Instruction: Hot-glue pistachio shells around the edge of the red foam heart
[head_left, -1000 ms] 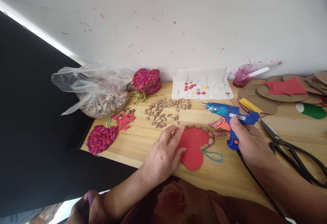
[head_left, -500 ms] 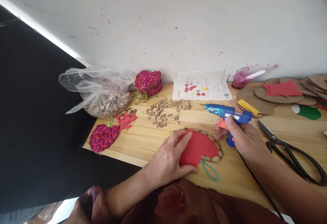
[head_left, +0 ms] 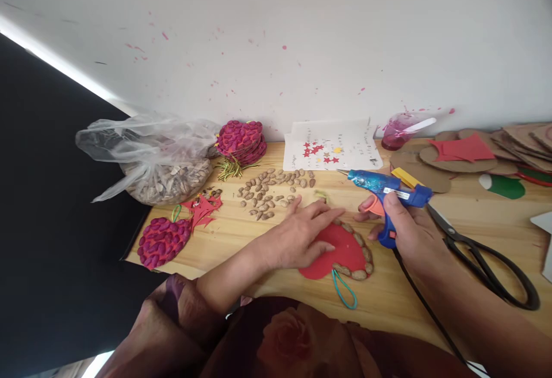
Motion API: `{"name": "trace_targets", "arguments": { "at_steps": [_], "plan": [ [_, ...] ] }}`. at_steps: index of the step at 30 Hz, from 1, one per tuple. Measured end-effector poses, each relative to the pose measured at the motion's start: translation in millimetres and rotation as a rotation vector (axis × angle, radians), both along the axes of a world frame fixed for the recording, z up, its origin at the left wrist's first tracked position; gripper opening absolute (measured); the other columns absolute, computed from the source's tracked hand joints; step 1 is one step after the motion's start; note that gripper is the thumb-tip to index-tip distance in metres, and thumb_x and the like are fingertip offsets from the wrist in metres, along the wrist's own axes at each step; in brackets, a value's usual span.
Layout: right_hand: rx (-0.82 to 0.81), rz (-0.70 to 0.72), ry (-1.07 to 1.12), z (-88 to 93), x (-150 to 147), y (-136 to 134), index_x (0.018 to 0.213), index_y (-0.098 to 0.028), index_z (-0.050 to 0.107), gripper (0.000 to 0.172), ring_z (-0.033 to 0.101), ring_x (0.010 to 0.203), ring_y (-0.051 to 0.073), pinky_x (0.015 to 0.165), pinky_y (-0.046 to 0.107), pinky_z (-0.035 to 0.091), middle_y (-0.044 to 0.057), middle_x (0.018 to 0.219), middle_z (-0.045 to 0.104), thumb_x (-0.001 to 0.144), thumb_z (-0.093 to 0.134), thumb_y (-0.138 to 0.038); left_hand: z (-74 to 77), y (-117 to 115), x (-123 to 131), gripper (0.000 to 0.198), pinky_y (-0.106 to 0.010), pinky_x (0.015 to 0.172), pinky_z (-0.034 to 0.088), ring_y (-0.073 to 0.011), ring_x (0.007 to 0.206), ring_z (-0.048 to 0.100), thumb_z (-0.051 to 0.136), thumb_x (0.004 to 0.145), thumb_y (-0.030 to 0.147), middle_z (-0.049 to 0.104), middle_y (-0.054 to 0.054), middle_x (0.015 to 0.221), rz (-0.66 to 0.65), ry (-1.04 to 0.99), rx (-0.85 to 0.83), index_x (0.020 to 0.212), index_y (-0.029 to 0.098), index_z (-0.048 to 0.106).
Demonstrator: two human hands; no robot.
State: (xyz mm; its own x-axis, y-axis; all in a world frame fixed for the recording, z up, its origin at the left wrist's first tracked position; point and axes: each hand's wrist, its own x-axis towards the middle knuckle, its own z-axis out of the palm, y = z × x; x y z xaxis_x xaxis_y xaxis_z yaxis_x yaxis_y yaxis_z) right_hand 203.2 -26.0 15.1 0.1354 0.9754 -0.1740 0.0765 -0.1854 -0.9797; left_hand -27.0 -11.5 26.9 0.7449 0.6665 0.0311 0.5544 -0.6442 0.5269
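My right hand (head_left: 411,231) is wrapped round a blue hot glue gun (head_left: 373,181), with fingers by its orange trigger and the nozzle pointing left above the table. Over the upper left part of a red heart-shaped piece (head_left: 317,264) lies my left hand (head_left: 297,231), fingers outstretched. Whether it presses on the piece is hard to see. Brown peanut shells (head_left: 368,254) line the right edge of the piece, and a teal cord loop (head_left: 345,293) comes off its near side. Loose shells (head_left: 264,189) are spread beyond my left hand.
A clear bag of shells (head_left: 172,179) and finished magenta pieces (head_left: 163,243) are at left. Paper with small stars (head_left: 297,156) lies at the back. Black scissors (head_left: 483,257), cardboard shapes (head_left: 457,162) and a pink-stained cup (head_left: 394,136) are at right.
My left hand has moved up from the left side of the red piece towards its far edge, fingers stretching right. The glue gun stays in my right hand, and the view has shifted slightly.
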Motion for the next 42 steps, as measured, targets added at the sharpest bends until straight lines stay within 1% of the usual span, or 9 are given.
{"name": "trace_targets", "arguments": {
  "at_steps": [3, 9, 13, 16, 23, 27, 32, 37, 42],
  "plan": [
    [0.022, -0.044, 0.065, -4.8, -0.1, 2.7, 0.094, -0.023, 0.068, 0.048, 0.072, 0.085, 0.026, 0.047, 0.029, 0.055, 0.007, 0.104, 0.074, 0.089, 0.051, -0.068, 1.6, 11.9, 2.8, 0.065, -0.068, 0.119, 0.009, -0.0302, 0.149, 0.028, 0.054, 0.093, 0.020, 0.045, -0.013, 0.151, -0.041, 0.005, 0.013, 0.153, 0.026, 0.030],
    [-0.006, -0.010, 0.117, -7.8, 2.6, 2.6, 0.092, -0.024, 0.070, 0.048, 0.073, 0.086, 0.026, 0.046, 0.027, 0.056, 0.007, 0.095, 0.074, 0.088, 0.053, -0.069, 1.4, -12.7, -10.3, 0.047, -0.045, 0.112, 0.038, -0.0241, 0.125, 0.054, 0.058, 0.095, 0.030, 0.059, -0.011, 0.131, 0.209, -0.104, 0.111, 0.140, 0.024, 0.049],
    [-0.051, 0.019, 0.120, -9.4, 3.6, 1.2, 0.093, -0.024, 0.070, 0.050, 0.073, 0.088, 0.027, 0.049, 0.028, 0.058, 0.007, 0.093, 0.075, 0.086, 0.053, -0.070, 0.3, -43.1, -16.7, 0.083, -0.048, 0.112, 0.038, -0.0302, 0.134, 0.045, 0.076, 0.080, 0.051, 0.047, -0.016, 0.144, 0.154, -0.044, 0.044, 0.149, 0.023, 0.040],
    [-0.078, 0.038, 0.112, -12.2, 3.5, 0.9, 0.092, -0.024, 0.071, 0.050, 0.073, 0.085, 0.027, 0.050, 0.028, 0.058, 0.007, 0.088, 0.075, 0.085, 0.054, -0.071, -1.4, -51.3, -17.8, 0.087, -0.049, 0.114, 0.036, -0.0300, 0.137, 0.042, 0.077, 0.079, 0.042, 0.043, -0.017, 0.147, 0.155, -0.015, 0.021, 0.152, 0.023, 0.033],
    [-0.075, 0.034, 0.108, -22.9, 8.6, 1.8, 0.090, -0.025, 0.073, 0.046, 0.073, 0.076, 0.024, 0.051, 0.028, 0.058, 0.006, 0.083, 0.076, 0.085, 0.057, -0.069, 0.8, -44.3, -21.0, 0.084, -0.047, 0.118, 0.031, -0.0260, 0.145, 0.033, 0.068, 0.086, 0.025, 0.039, -0.015, 0.152, 0.122, -0.052, 0.036, 0.157, 0.025, 0.023],
    [-0.032, 0.011, 0.152, -22.7, 8.8, 3.7, 0.090, -0.026, 0.073, 0.043, 0.072, 0.071, 0.022, 0.051, 0.027, 0.058, 0.005, 0.086, 0.076, 0.085, 0.059, -0.066, 3.6, -41.0, -25.0, 0.069, -0.045, 0.115, 0.033, -0.0256, 0.137, 0.043, 0.067, 0.089, 0.029, 0.048, -0.014, 0.147, 0.106, -0.078, 0.025, 0.151, 0.024, 0.036],
    [-0.025, 0.009, 0.306, -9.0, 0.8, 6.2, 0.083, -0.026, 0.072, 0.043, 0.072, 0.098, 0.027, 0.067, 0.030, 0.063, 0.006, 0.100, 0.076, 0.083, 0.060, -0.068, 4.5, -30.7, -24.1, 0.032, -0.043, 0.108, 0.038, -0.0220, 0.120, 0.054, 0.053, 0.096, 0.017, 0.064, -0.007, 0.126, 0.196, -0.083, 0.033, 0.126, 0.022, 0.059],
    [-0.074, 0.075, 0.460, -5.6, -4.5, 9.3, 0.077, -0.025, 0.072, 0.048, 0.067, 0.114, 0.031, 0.087, 0.038, 0.062, 0.007, 0.103, 0.075, 0.082, 0.058, -0.071, -0.1, -19.2, -13.8, 0.023, -0.044, 0.106, 0.039, -0.0229, 0.118, 0.051, 0.051, 0.096, 0.015, 0.064, -0.006, 0.127, 0.163, -0.103, 0.092, 0.115, 0.020, 0.063],
    [-0.093, 0.092, 0.532, -10.3, -6.4, 12.0, 0.078, -0.026, 0.072, 0.044, 0.061, 0.123, 0.030, 0.098, 0.041, 0.056, 0.007, 0.111, 0.074, 0.083, 0.059, -0.068, -6.4, -6.0, -2.3, 0.030, -0.045, 0.102, 0.041, -0.0254, 0.116, 0.050, 0.049, 0.092, 0.008, 0.066, -0.007, 0.122, 0.212, -0.065, 0.094, 0.118, 0.019, 0.061]
  ]
}}
